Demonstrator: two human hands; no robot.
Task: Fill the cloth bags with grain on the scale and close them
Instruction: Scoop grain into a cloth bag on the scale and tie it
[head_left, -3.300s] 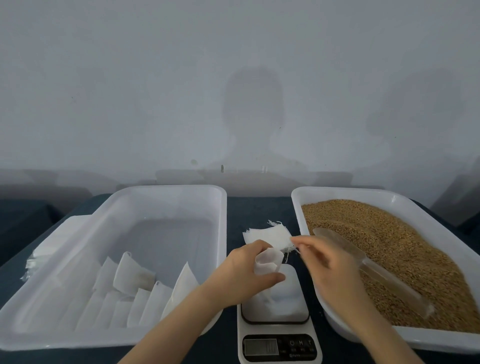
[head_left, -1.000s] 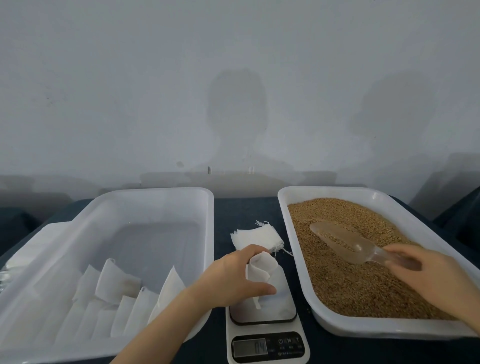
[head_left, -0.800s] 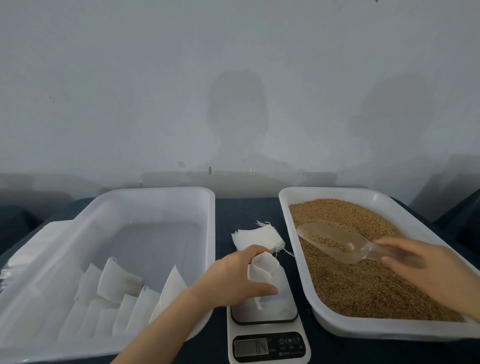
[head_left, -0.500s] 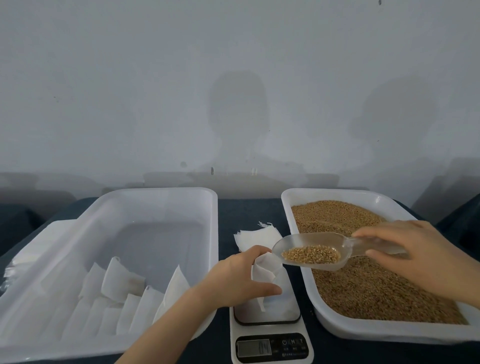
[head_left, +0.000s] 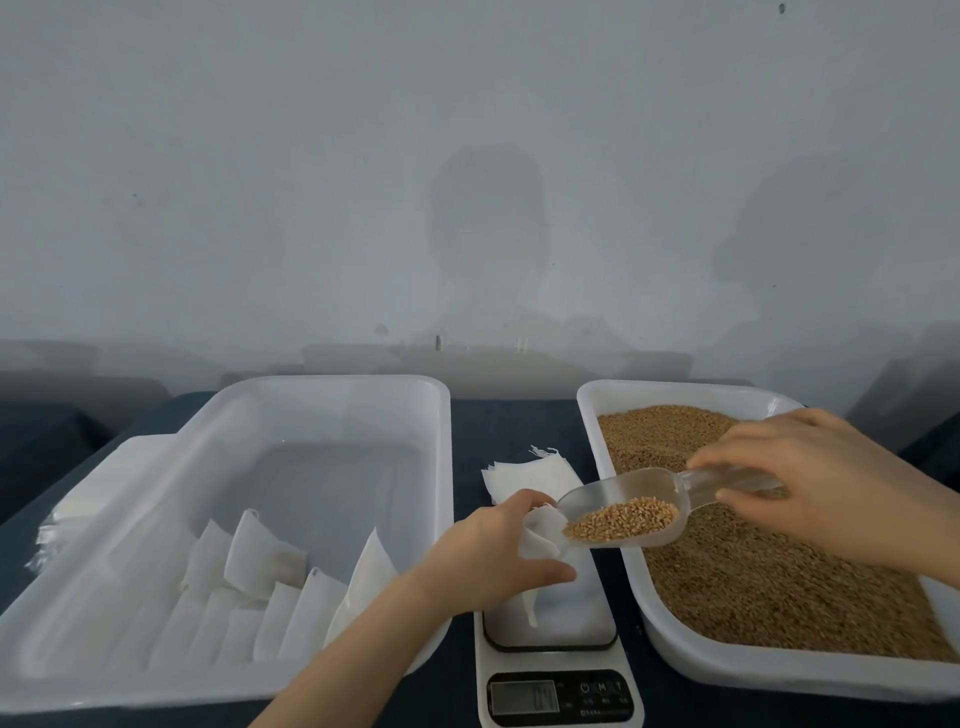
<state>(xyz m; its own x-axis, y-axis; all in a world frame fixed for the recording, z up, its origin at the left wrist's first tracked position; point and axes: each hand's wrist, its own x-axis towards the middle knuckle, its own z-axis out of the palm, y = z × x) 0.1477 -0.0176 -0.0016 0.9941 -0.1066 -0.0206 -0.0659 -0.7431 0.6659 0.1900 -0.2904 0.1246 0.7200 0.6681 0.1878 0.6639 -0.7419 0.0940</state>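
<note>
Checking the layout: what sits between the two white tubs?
Head view: the scale, the cloth bag held by the left hand, and a stack of empty bags behind.

We see soft, even, rather dim light with a cool grey cast. Shadows on the wall (head_left: 208, 156) ahead place the light behind us: a head-and-shoulders shadow (head_left: 488, 234) at 12 o'clock and a fainter shadow (head_left: 810, 228) at 2 o'clock. The scale display (head_left: 524, 696) at 6 o'clock reads hazily. The rim of the white tray (head_left: 156, 693) at 7 o'clock and that of the grain tray (head_left: 779, 675) at 4 o'clock smear and bow with wide-angle distortion, and the whole frame looks slightly soft
</note>
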